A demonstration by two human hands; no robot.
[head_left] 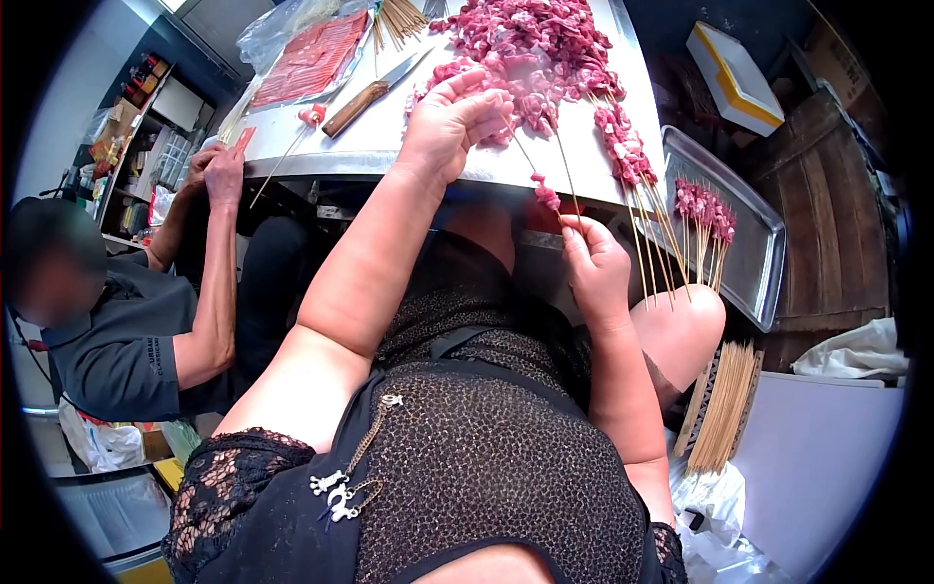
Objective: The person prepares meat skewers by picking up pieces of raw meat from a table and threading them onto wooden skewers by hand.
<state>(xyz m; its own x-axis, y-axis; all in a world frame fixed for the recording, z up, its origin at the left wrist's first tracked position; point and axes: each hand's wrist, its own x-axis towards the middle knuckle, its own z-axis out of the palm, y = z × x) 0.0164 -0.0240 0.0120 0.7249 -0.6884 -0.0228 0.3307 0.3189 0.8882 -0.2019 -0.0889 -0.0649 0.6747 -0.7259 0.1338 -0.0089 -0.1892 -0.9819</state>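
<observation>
My right hand is closed around the lower part of a thin bamboo skewer, which has pieces of raw meat threaded low on it. A second stick rises from the same hand toward the meat pile. Raised over the table's edge, my left hand pinches at the skewer's upper end. What seems to be a small piece of meat is between its fingertips, mostly hidden. Behind both hands lies a big pile of cut red meat on the white table.
Loaded skewers overhang the table's right edge; more lie on a metal tray. A knife lies left of the pile, near a bagged meat slab. Bare skewers fill a holder at lower right. Another person works at left.
</observation>
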